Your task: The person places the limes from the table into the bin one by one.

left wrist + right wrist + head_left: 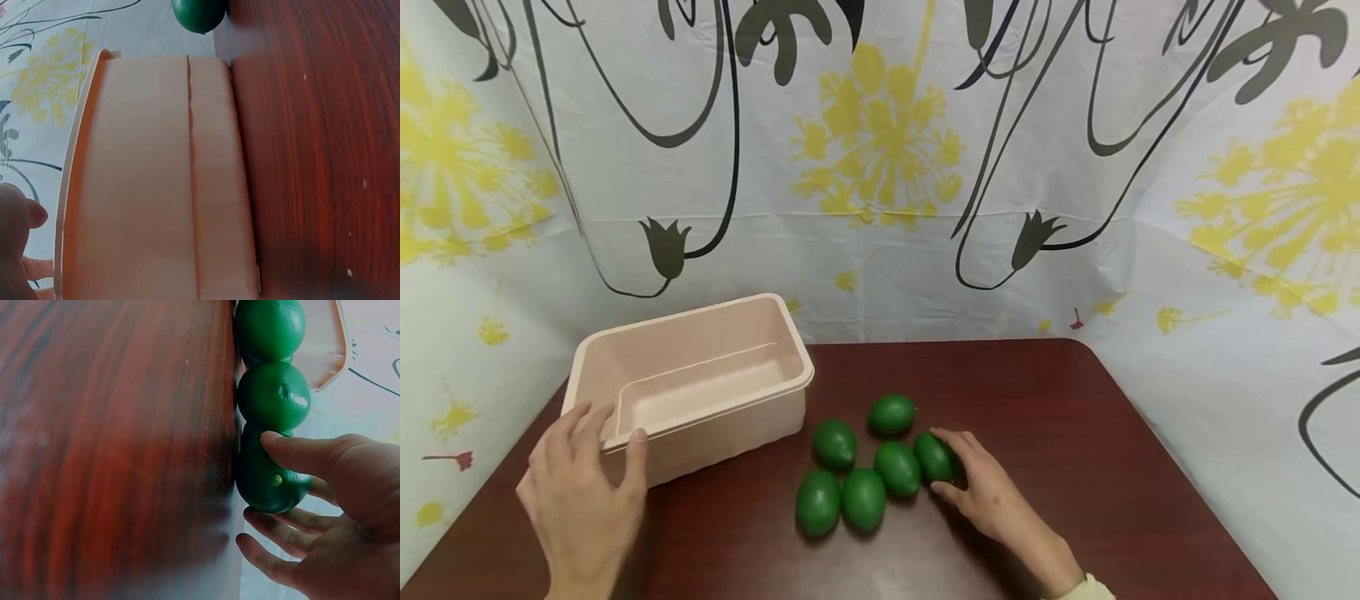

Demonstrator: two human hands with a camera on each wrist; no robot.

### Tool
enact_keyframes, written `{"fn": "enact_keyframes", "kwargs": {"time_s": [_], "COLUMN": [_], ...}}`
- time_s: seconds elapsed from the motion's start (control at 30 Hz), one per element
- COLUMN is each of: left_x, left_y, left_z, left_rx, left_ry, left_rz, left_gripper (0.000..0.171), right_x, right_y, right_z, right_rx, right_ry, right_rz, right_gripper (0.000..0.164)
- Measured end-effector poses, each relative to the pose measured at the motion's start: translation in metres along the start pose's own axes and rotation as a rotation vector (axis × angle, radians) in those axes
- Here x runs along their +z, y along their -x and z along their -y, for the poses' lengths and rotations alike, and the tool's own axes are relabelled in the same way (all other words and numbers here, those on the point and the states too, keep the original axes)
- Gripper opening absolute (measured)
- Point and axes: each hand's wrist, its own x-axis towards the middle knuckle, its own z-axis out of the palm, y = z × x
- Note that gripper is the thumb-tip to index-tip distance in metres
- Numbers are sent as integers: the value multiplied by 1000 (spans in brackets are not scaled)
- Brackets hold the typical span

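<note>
Several glossy green limes lie close together on the dark red-brown table. Around the rightmost lime, my right hand has its thumb on the near side and its fingers on the far side. In the right wrist view the thumb lies against this lime, with a pale stem nub showing, and fingers reach behind it. A beige plastic box stands at the left, its inside bare. At its front left corner is my left hand, fingers spread over the rim, thumb near the front edge.
Another lime sits at the back of the group, and one more lime at the front left. The table ends at a patterned cloth hung behind and along both sides.
</note>
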Motion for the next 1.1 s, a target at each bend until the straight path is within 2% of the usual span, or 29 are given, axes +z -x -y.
{"fn": "enact_keyframes", "kwargs": {"time_s": [0.2, 0.33, 0.67, 0.83, 1.1], "left_x": [-3, -5, -9, -9, -10], "left_y": [-2, -4, -8, -7, -6], "left_z": [6, 9, 15, 18, 20], "left_rx": [-73, -129, -363, -412, -435], "left_ry": [-2, -1, -18, -12, -3], "left_rz": [43, 82, 216, 263, 269], "left_gripper": [53, 58, 77, 82, 90], "right_x": [0, -1, -3, -4, -3], "right_y": [-1, -1, 1, 2, -2], "right_z": [0, -1, -5, -5, 2], "right_rx": [-6, -5, -59, -78, -69], "right_ry": [-9, -19, -17, -32, -112], "right_rz": [-13, -13, -47, -74, -106], "right_gripper": [71, 71, 69, 67, 67]}}
